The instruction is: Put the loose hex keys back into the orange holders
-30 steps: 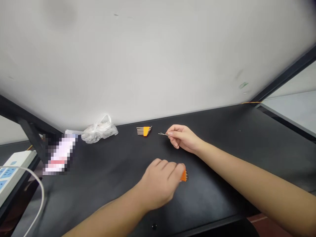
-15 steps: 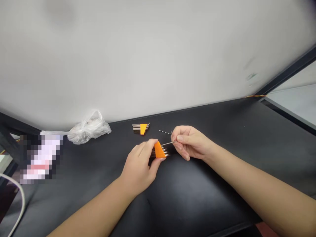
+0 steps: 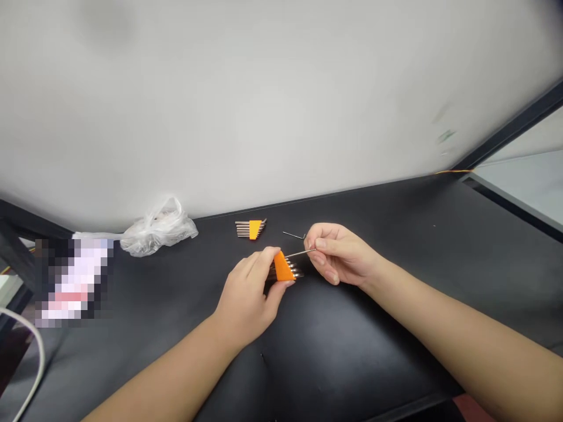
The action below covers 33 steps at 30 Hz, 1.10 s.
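My left hand [image 3: 250,293] grips an orange holder [image 3: 283,267] with several metal hex keys sticking out of it, held just above the black table [image 3: 352,351]. My right hand [image 3: 338,253] pinches the end of one thin hex key [image 3: 300,254] whose other end sits at the top of the holder. Behind my hands a loose small hex key [image 3: 294,235] lies on the table. A second orange holder with hex keys [image 3: 250,229] lies farther back near the wall.
A crumpled clear plastic bag [image 3: 158,230] lies at the back left against the white wall. A blurred-out object [image 3: 73,281] sits at the left edge, with a white cable [image 3: 30,357] below it. A dark frame bar [image 3: 510,135] runs along the right.
My left hand lifted the orange holder from the near table and brought it up to my right hand. My right hand laid down the small key and took a key at the holder.
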{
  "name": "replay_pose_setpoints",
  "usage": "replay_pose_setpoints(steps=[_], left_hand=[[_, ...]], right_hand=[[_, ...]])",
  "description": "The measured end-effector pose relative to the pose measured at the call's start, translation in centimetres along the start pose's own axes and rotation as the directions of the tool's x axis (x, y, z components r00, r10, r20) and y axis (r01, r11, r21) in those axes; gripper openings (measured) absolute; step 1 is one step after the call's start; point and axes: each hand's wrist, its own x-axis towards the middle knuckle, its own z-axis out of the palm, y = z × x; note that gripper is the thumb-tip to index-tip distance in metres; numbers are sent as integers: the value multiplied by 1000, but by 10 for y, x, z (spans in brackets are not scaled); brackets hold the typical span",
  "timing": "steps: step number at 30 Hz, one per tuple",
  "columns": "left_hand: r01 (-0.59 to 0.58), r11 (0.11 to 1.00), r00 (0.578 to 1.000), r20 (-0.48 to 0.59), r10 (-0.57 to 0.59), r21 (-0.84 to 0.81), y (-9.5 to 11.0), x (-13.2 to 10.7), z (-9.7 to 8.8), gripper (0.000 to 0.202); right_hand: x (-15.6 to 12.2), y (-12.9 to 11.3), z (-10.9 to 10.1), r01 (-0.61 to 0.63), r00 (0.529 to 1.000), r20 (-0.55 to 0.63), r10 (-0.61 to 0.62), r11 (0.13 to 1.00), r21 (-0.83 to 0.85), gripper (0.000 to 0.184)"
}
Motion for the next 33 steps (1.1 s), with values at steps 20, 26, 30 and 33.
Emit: replay_pose_setpoints(steps=[20, 26, 30, 33], left_hand=[[-4, 1000, 1000, -11, 4, -30, 1, 0, 0, 46], [-1, 1000, 1000, -12, 1, -31, 2, 1, -1, 43], [-13, 999, 1000, -17, 12, -44, 2, 1, -1, 42], [-12, 999, 1000, -18, 12, -38, 3, 2, -1, 42]], right_hand=[[-2, 0, -3, -20, 1000, -19, 20, 1000, -6, 13], [-4, -1, -5, -36, 999, -43, 34, 999, -41, 18], [-5, -3, -4, -38, 999, -40, 37, 999, -38, 19], [-5, -2, -4, -40, 999, -24, 40, 999, -34, 18]])
